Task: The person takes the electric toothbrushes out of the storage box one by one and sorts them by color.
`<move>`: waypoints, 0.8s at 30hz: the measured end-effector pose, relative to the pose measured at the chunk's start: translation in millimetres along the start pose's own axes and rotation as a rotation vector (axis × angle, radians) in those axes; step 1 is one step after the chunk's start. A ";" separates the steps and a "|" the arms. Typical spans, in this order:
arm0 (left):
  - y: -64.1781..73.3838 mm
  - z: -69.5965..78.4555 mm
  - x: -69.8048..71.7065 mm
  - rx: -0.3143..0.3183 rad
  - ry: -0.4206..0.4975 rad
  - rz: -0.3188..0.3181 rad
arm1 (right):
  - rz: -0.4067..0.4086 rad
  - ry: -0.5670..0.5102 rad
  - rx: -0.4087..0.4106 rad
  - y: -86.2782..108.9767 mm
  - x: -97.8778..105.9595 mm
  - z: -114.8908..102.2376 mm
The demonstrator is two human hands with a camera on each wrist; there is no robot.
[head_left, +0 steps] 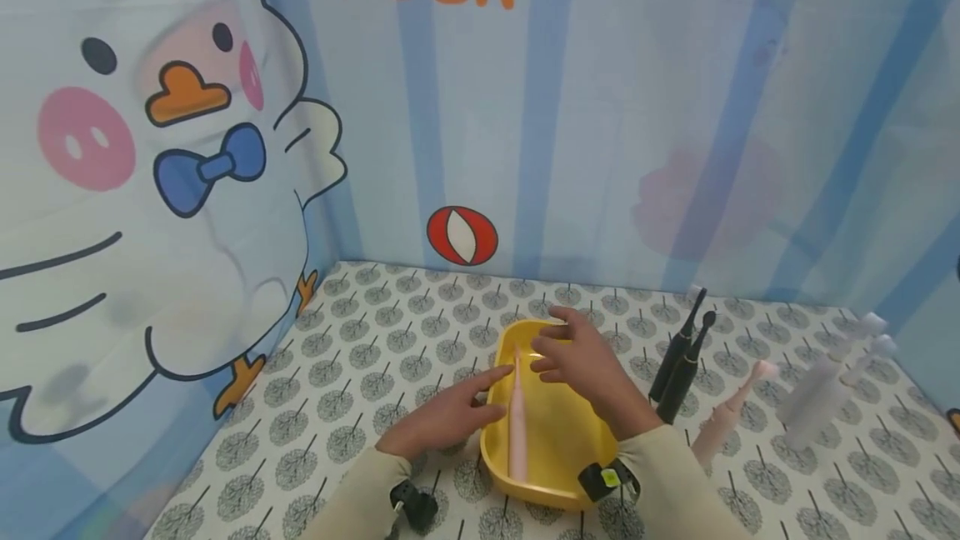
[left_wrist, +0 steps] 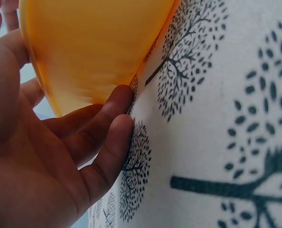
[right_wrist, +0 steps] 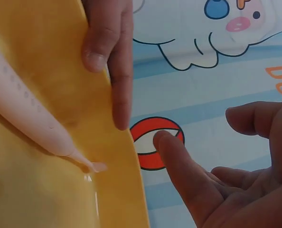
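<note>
A yellow tray (head_left: 566, 440) stands on the patterned cloth. A pink electric toothbrush (head_left: 517, 432) lies lengthwise along its left side, its head toward the far end. My left hand (head_left: 450, 417) holds the tray's left rim, the thumb over the edge and the other fingers against the outer wall (left_wrist: 93, 52). Over the tray's far right part hovers my right hand (head_left: 581, 357), its fingers spread and apart from the toothbrush. In the right wrist view nothing lies between the right fingers (right_wrist: 179, 166).
Right of the tray stand two black electric toothbrushes (head_left: 678, 373), a pink one (head_left: 723, 423) and two whitish ones (head_left: 825, 390), all upright. The tree-print cloth (head_left: 337, 390) covers the table. Behind hangs a blue striped curtain (head_left: 487, 123) with a duck.
</note>
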State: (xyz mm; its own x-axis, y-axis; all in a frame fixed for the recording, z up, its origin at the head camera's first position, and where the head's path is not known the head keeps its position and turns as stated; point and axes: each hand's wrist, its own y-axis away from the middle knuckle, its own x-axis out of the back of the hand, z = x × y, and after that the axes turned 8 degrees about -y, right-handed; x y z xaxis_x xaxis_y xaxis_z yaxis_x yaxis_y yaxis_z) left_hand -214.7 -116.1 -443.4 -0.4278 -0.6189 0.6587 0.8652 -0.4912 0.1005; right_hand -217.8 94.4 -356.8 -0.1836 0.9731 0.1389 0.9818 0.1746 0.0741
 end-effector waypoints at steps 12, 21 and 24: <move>0.9 2.2 -3.0 0.009 -0.024 0.012 | -0.049 0.097 -0.098 -13.2 -4.5 13.7; -0.4 2.0 -1.5 0.000 -0.065 0.039 | -0.091 0.163 -0.162 -21.1 -4.7 20.0; -0.3 1.5 -1.3 -0.013 -0.067 0.042 | -0.116 0.188 -0.177 -23.4 -4.9 25.2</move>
State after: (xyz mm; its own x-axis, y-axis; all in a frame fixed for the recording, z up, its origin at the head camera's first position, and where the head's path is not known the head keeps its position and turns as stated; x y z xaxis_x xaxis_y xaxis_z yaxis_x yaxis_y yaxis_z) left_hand -214.0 -114.2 -443.2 -0.3724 -0.5970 0.7106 0.8784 -0.4738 0.0624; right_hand -238.7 89.2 -384.1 -0.3164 0.9003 0.2988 0.9331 0.2387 0.2689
